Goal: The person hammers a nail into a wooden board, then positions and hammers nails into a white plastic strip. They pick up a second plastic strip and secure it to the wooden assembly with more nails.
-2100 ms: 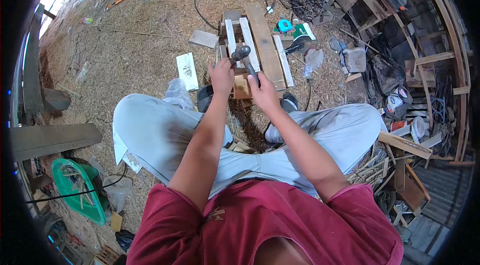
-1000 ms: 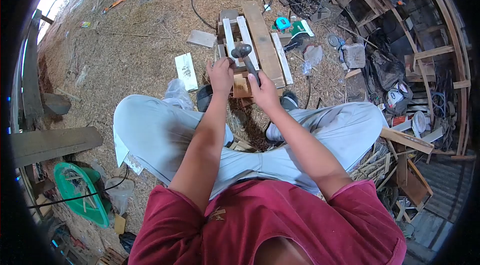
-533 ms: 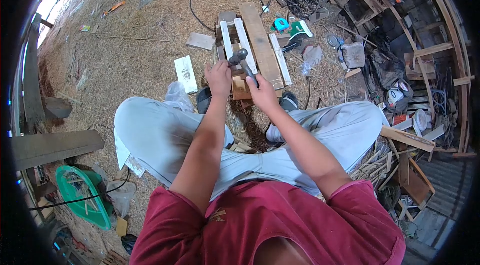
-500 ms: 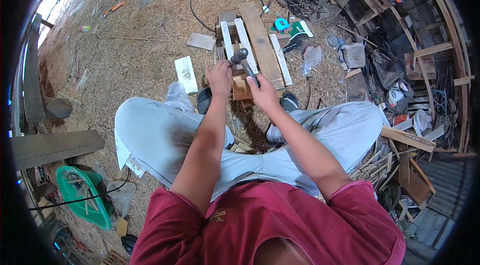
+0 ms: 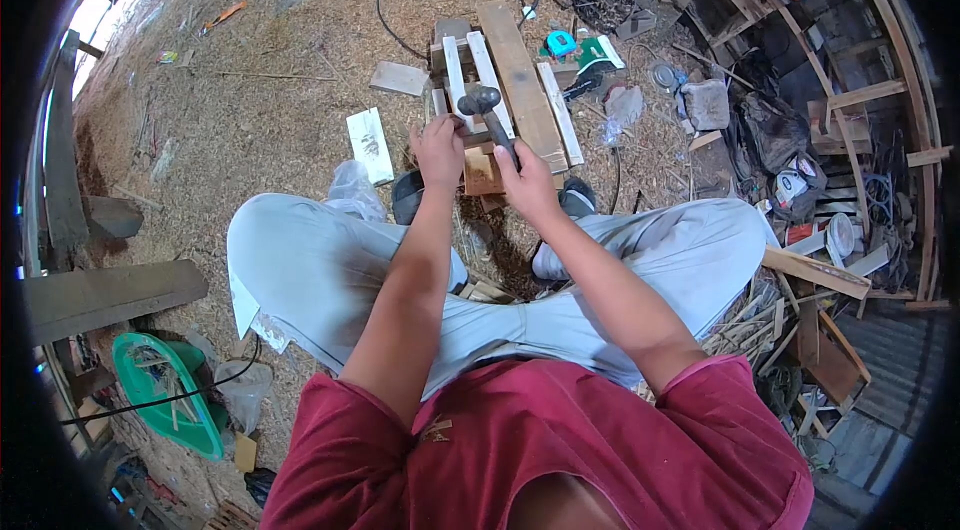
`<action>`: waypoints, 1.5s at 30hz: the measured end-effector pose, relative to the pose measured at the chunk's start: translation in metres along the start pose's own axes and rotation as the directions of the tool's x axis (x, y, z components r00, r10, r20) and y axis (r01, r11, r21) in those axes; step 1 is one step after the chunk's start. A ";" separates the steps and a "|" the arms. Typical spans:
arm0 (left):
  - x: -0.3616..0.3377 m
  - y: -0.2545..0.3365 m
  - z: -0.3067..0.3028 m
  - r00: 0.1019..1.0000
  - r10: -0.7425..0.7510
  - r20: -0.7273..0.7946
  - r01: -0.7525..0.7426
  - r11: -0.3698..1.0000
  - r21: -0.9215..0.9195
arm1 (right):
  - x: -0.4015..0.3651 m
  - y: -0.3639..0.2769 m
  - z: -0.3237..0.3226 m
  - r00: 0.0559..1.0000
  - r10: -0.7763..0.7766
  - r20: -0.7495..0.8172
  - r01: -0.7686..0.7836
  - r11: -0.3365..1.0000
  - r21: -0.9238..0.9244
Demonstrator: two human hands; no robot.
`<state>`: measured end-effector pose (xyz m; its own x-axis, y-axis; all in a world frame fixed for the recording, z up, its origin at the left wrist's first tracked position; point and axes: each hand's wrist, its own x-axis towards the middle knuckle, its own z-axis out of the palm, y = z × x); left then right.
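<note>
My right hand [image 5: 528,182] is closed round the dark handle of a hammer [image 5: 480,101], whose head is raised over the white wooden strips. At the near end of the left white strip [image 5: 454,70], my left hand [image 5: 438,150] has its fingers pinched together; what they hold is too small to make out. A second white strip [image 5: 490,80] lies beside the first. To their right is a long brown board [image 5: 522,85], with another white strip [image 5: 560,113] along its far side. A brown wooden block [image 5: 481,171] sits between my hands, near my feet.
A turquoise tape measure [image 5: 560,43] and a green-and-white item [image 5: 599,54] lie beyond the boards. Left are a white piece [image 5: 371,146] and a wooden offcut [image 5: 400,79]. A green basket [image 5: 208,420] stands at lower left; scrap wood [image 5: 818,275] is piled at right.
The hammer head has risen slightly and turned, showing more of its side. My left hand stays at nearly the same spot by the white strip.
</note>
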<state>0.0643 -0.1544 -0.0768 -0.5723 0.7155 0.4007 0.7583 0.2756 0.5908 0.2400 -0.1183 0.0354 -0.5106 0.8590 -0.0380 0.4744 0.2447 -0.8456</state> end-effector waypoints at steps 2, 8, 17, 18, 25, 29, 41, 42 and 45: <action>-0.001 -0.004 0.004 1.000 0.009 -0.003 -0.009 1.000 0.018 | 0.000 -0.003 0.001 1.000 0.016 0.023 -0.014 0.998 -0.069; 0.004 0.003 -0.006 1.000 0.012 -0.011 -0.012 0.999 -0.032 | 0.002 0.003 0.001 0.999 0.046 -0.001 -0.046 0.994 0.095; 0.006 0.009 -0.010 1.000 0.005 -0.029 -0.006 0.999 -0.054 | 0.010 0.007 -0.002 0.995 0.103 0.011 -0.103 0.994 0.036; 0.006 0.013 -0.010 1.000 0.018 -0.007 -0.018 0.997 -0.070 | 0.012 0.008 -0.007 0.994 0.104 -0.024 -0.104 0.995 0.016; 0.006 0.017 -0.009 0.994 -0.009 -0.105 -0.007 0.988 -0.154 | 0.046 0.042 -0.047 0.974 0.095 -0.208 -0.133 0.975 -0.180; 0.002 0.013 0.002 0.987 -0.157 0.034 0.159 0.929 -0.334 | 0.054 0.077 -0.059 0.929 0.046 -0.367 -0.157 0.948 -0.277; -0.003 -0.023 0.037 0.923 -0.255 0.290 0.349 0.871 -0.346 | 0.062 0.108 -0.055 0.955 0.188 -0.228 -0.234 0.953 -0.194; -0.003 -0.026 0.037 0.915 -0.253 0.315 0.363 0.856 -0.367 | 0.061 0.104 -0.055 0.956 0.189 -0.226 -0.242 0.942 -0.232; -0.003 -0.022 0.040 0.903 -0.271 0.334 0.406 0.791 -0.457 | 0.058 0.092 -0.060 0.951 0.226 -0.211 -0.282 0.913 -0.295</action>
<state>0.0616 -0.1368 -0.1194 -0.6179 0.7856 -0.0321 0.2245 0.2154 0.9504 0.2974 -0.0190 -0.0126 -0.2273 0.9670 -0.1153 0.7887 0.1134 -0.6042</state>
